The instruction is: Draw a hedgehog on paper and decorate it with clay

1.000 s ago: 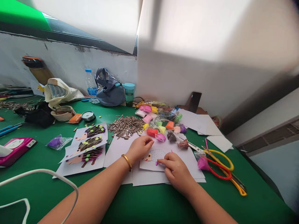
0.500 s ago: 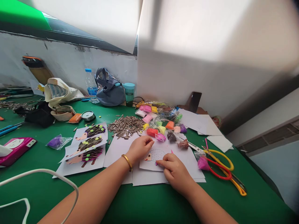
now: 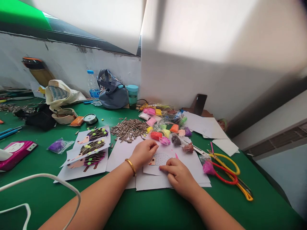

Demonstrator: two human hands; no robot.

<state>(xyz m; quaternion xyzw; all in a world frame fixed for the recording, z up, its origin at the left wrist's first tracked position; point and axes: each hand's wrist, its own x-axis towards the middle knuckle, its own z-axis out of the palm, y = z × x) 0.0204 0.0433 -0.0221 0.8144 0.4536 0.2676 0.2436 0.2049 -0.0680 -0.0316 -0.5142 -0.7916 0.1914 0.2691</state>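
A small white sheet [image 3: 150, 169] with a hedgehog drawing [image 3: 162, 158] lies on larger white paper; the animal's face is peach and its body is patterned in pale grey. My left hand [image 3: 144, 152], a gold bangle at its wrist, rests above the sheet's upper left, thumb and fingers pinched together; anything between them is too small to name. At the drawing's lower edge, my right hand [image 3: 177, 172] presses an extended index finger near a tiny purple bit [image 3: 160, 168], its other fingers curled. Beyond the paper sits a pile of striped sunflower seeds [image 3: 130, 128].
Bagged coloured clay [image 3: 156, 135] lies behind my hands. Scissors with yellow and red handles [image 3: 225, 174] are at the right. Finished hedgehog pictures [image 3: 94, 156] lie left, past them a magenta device [image 3: 18, 155]. A white cable [image 3: 78, 195] loops over my left forearm.
My right hand has shifted very slightly left along the drawing's lower edge. My left hand keeps its pinch in the same place.
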